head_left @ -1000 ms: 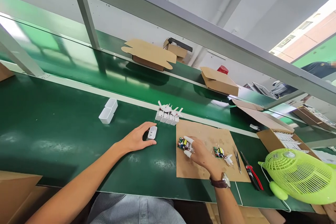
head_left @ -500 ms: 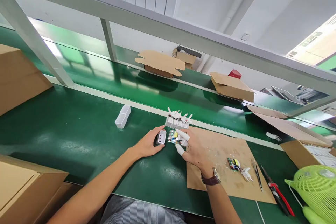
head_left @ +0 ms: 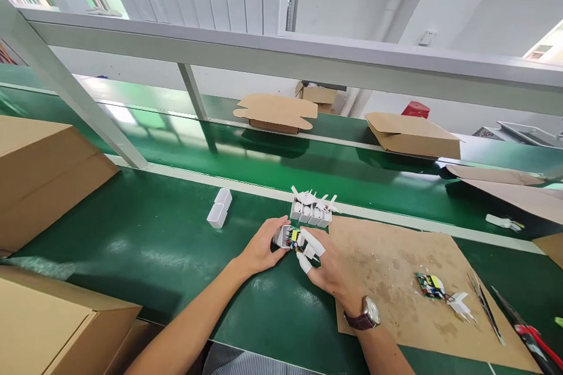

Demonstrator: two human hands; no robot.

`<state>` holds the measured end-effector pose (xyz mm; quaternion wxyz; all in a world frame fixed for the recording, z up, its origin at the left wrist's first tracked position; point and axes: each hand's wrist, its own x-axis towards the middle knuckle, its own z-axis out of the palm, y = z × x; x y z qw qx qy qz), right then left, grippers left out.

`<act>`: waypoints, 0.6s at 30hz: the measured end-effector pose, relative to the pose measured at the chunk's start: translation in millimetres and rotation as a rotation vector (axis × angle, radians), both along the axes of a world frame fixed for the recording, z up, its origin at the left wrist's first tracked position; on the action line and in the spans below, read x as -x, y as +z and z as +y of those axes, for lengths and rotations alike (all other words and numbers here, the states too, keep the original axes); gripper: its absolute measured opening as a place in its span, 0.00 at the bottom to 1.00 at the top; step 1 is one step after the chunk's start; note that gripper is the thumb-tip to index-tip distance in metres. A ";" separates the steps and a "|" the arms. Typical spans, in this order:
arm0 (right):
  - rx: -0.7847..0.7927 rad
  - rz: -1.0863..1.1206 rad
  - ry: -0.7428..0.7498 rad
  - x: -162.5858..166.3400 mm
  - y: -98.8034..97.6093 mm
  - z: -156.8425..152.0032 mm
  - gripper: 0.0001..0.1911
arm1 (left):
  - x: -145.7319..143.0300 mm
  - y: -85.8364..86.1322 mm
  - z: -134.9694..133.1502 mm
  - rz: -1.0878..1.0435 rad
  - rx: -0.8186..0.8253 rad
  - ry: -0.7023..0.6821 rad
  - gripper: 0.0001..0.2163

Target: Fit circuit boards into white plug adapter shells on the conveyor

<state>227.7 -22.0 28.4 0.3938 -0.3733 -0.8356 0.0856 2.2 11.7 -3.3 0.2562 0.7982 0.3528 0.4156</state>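
Observation:
My left hand (head_left: 260,251) is wrapped round a small white plastic charger housing (head_left: 280,237), its open side turned to the right. White finger covers sit on the thumb and a finger of my right hand (head_left: 329,262), which pinches a small circuit board (head_left: 294,238) with a yellow-wrapped part. A white plug piece (head_left: 309,249) is at the board's right end, between those fingers. The board's left end meets the housing's mouth; how deep it sits inside I cannot tell. Just beyond my hands stands a row of several white housings (head_left: 311,217) with boards' white plug pieces sticking out on top.
Two joined-looking white housings (head_left: 219,209) stand left on the green bench. On a brown cardboard sheet (head_left: 382,269) lie another circuit board (head_left: 431,286) and tweezers (head_left: 487,307); red-handled pliers (head_left: 528,328) lie at its right edge. Cardboard boxes (head_left: 48,322) border the left.
My right hand has brought the circuit board leftwards to the housing's opening, where a gap showed before. The housing is tilted more towards the board. The view has shifted to the left.

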 end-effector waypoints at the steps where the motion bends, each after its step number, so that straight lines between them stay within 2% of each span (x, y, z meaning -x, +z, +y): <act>1: -0.004 -0.013 -0.010 0.2 -0.3 -0.2 0.37 | -0.3 0.3 -0.1 0.007 0.005 0.000 0.36; 18: 0.110 -0.096 -0.024 3.9 7.8 -4.6 0.38 | 0.8 1.9 0.0 0.071 -0.016 -0.023 0.36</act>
